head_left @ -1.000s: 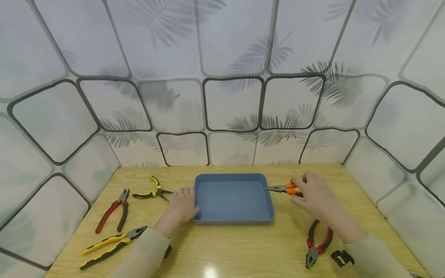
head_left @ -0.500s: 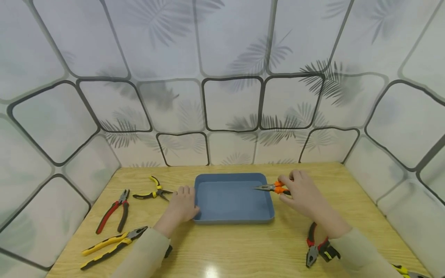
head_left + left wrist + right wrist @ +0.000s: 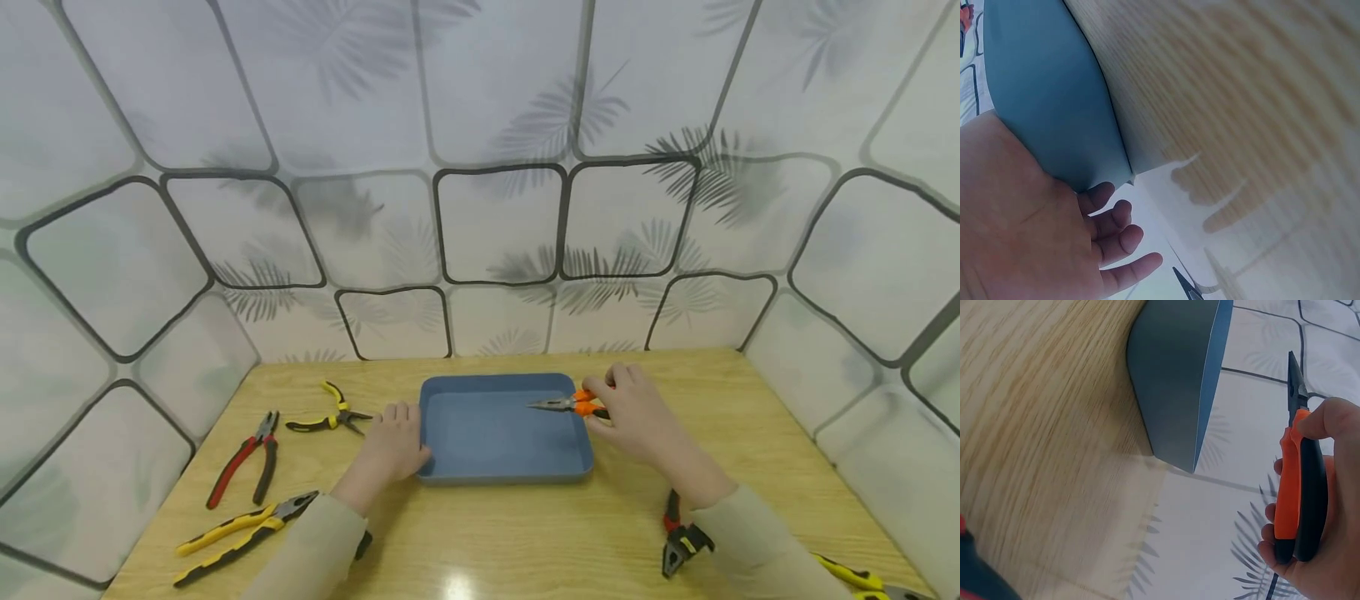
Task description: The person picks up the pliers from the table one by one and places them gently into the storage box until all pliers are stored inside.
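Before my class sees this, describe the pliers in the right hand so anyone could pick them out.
Find the blue tray on the wooden table. At its right end, the right hand holds needle-nose pliers, tips pointing left. Orange on their handles sets them apart from the red-handled pliers and yellow-handled pliers.

Open from above across the left and middle of the tray [image 3: 480, 450]. Blocked at its right rim by the right hand [image 3: 630, 412] and orange-handled pliers [image 3: 584, 408], jutting over the tray; at its left rim by the left hand [image 3: 390, 442]. Tight behind, before the patterned wall [image 3: 498, 321]. Passable in front, along the counter [image 3: 517, 533], between left sleeve [image 3: 311, 546] and black-jawed pliers [image 3: 678, 546]. Obstructed farther left by yellow-handled pliers [image 3: 274, 518] and red-handled pliers [image 3: 234, 468].
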A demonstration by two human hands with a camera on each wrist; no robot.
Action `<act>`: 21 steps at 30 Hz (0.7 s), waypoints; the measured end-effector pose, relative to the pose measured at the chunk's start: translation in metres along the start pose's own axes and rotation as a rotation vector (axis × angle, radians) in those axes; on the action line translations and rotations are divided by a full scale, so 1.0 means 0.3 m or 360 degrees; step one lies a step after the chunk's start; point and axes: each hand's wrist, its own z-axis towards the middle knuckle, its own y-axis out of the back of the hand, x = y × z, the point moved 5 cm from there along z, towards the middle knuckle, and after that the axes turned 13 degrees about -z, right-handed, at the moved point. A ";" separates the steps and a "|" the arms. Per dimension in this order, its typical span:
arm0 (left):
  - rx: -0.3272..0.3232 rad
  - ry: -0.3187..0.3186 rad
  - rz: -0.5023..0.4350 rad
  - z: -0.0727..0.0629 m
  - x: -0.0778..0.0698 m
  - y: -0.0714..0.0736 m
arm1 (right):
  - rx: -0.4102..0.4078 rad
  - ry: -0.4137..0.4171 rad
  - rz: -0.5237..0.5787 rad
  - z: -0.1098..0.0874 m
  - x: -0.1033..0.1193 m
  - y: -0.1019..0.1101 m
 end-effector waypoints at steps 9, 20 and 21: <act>0.0045 0.0010 -0.0029 -0.015 -0.005 -0.009 | 0.0045 0.0013 0.0016 0.013 0.040 -0.027; -0.0005 -0.0012 0.0017 -0.009 -0.002 -0.005 | -0.0007 0.0047 0.0020 0.053 0.078 -0.036; -0.0007 -0.0013 0.0018 -0.007 -0.003 -0.003 | -0.0008 0.0049 0.0025 0.056 0.082 -0.035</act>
